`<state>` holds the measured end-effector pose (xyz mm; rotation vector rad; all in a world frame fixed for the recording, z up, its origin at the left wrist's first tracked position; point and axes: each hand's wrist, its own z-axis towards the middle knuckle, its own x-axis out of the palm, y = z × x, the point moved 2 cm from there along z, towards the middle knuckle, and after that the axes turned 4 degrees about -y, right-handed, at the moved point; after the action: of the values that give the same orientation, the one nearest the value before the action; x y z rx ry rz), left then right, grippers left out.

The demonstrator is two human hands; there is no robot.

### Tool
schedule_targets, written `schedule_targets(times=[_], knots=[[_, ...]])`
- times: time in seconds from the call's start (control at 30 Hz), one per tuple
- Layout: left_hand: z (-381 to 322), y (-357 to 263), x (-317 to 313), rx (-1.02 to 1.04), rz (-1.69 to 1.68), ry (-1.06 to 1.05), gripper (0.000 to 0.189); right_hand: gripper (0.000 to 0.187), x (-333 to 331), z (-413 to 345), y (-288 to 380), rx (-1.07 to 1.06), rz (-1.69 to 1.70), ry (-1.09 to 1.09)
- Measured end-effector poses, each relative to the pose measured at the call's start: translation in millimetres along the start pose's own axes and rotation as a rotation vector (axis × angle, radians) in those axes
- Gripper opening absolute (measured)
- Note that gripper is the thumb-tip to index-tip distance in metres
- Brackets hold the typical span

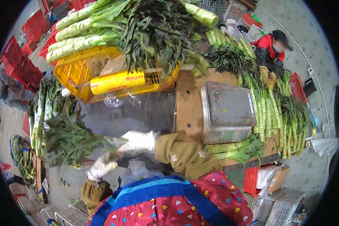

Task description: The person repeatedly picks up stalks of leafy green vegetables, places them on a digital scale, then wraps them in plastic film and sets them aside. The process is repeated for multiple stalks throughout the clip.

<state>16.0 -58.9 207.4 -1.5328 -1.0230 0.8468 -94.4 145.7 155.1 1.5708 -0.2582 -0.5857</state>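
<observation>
Both of my hands wear white gloves. My right hand [138, 141] is closed around the stem end of a bunch of leafy stem lettuce [70, 139], with some clear plastic at the grip. The leaves point left over the table edge and are blurred. Just below, my left hand [101, 167] is near the bunch's lower side; whether its fingers hold anything I cannot tell. In front of me a yellow-wrapped roll [117, 82] lies across a yellow plastic crate [87, 97]. A boxy metal weighing scale [230, 104] stands to the right, with lettuce stalks [228, 151] beside it.
Thick stalks and dark leaves [158, 34] are heaped beyond the crate. More bunches lie at left [38, 121] and right [268, 113]. A co-worker [271, 50] in red handles stalks at the upper right. Red crates [19, 67] stand at the far left; a red bin [251, 180] is below the table's right end.
</observation>
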Motion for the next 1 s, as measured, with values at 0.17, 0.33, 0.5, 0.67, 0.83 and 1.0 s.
schedule_targets(times=[0.17,0.33,0.5,0.67,0.83,1.0], knots=[[40.9,-3.4,6.3,0.612,-0.49,-0.321,0.05,0.047,-15.4,0.4,49.7,0.003,-0.225,0.003],[50.2,-15.3,34.0,0.346,-0.348,-0.642,0.044,0.086,-4.5,-14.5,46.8,-0.231,-0.102,-0.523],[46.1,6.4,37.2,0.177,-0.474,-0.714,0.05,0.105,-2.7,-39.4,32.7,0.079,-0.846,-0.637],[33.4,44.5,21.5,0.134,-0.454,-0.707,0.071,0.074,10.1,-31.5,29.0,0.242,-0.65,-0.619],[15.4,58.7,15.6,0.324,-0.349,-0.522,0.093,0.068,62.5,49.4,51.5,-0.112,-0.219,-0.462],[-52.3,72.1,-74.8,0.105,-0.245,-1.04,0.036,0.064,90.0,68.7,52.8,-0.214,-0.4,-0.298]])
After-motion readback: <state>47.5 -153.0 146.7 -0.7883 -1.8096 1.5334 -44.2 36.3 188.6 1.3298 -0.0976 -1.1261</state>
